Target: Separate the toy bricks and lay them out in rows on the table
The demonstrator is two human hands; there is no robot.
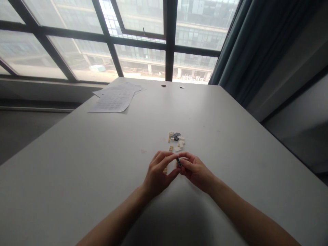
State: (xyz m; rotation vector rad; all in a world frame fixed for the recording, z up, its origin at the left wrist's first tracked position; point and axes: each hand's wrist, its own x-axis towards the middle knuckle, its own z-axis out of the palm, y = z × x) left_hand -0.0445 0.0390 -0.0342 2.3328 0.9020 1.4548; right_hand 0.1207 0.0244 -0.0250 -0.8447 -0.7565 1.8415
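Between my two hands is a small dark piece (179, 162), held at a tilt above the table. The thumb and fingers of my left hand (160, 171) close on its left side. My right hand (196, 171) pinches it from the right. Tan pieces (165, 169) show partly behind my left fingers. Just beyond my hands lie a small tan studded piece (171, 148) and a white flat piece (178, 149). Farther back is a loose group of tan, white and grey pieces (175, 135).
The white table (102, 147) stretches toward the window. Printed papers (115, 99) lie at its far left. Two round holes are near the far edge, one of them (163, 85) dark. A blue-grey curtain (246, 51) hangs at the right.
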